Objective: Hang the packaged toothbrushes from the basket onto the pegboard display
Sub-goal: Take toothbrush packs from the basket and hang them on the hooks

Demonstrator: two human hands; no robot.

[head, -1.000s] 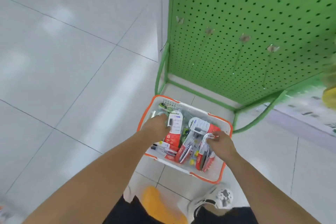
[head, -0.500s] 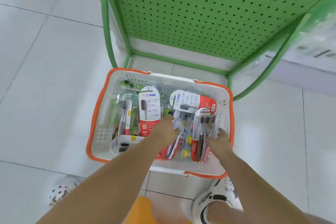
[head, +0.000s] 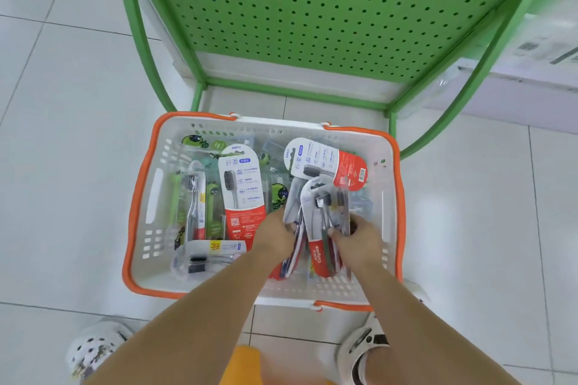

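A white basket with an orange rim (head: 137,197) sits on the floor below the green pegboard (head: 328,0). It holds several packaged toothbrushes, among them a red-and-white pack (head: 242,187) in the middle and green cartoon packs (head: 203,144) at the left. My left hand (head: 275,236) grips a toothbrush pack (head: 294,200) near the basket's centre. My right hand (head: 356,239) pinches a red Colgate multi-brush pack (head: 322,212), which stands tilted up. Another red-and-white pack (head: 328,162) lies behind it.
The pegboard stands on a green tube frame (head: 150,50) whose legs flank the basket's far side. White floor tiles surround everything. My shoes (head: 93,350) show at the bottom, and a white shelf base (head: 516,72) lies at the right.
The view has tipped down and closer over the basket. Both hands have closed on packs near the middle, and the right hand's Colgate pack now stands more upright.
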